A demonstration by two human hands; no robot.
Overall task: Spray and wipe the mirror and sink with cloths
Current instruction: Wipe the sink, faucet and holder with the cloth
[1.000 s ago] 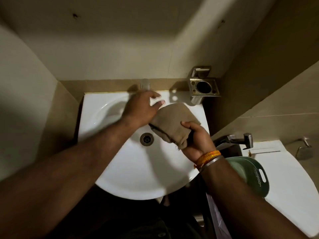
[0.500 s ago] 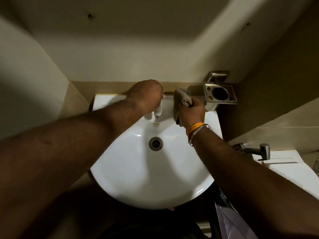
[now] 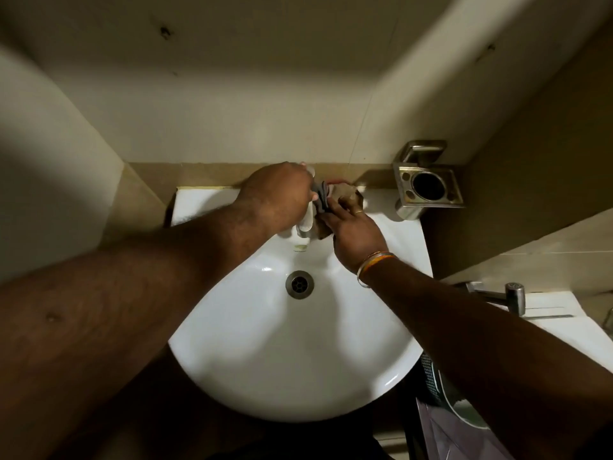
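A round white sink [image 3: 265, 353] fills the middle of the view, with a metal drain [image 3: 299, 284] in its bowl. At the sink's back edge my left hand [image 3: 277, 197] is closed over the tap [image 3: 304, 224], whose spout shows below my palm. My right hand [image 3: 356, 232] presses a bunched brown cloth [image 3: 345, 192] against the tap's right side, right beside my left hand. Most of the cloth is hidden by my fingers. No mirror or spray bottle is in view.
A metal holder with a round cup opening [image 3: 428, 187] is fixed to the wall right of the tap. Lower right, a metal hand sprayer [image 3: 512, 298] sits above a white surface [image 3: 557, 313]. Tiled walls close in on both sides.
Both hands moved from over the bowl up to the tap. The cloth, open and hanging a second ago, is now bunched against the tap. My left hand closed on the tap.
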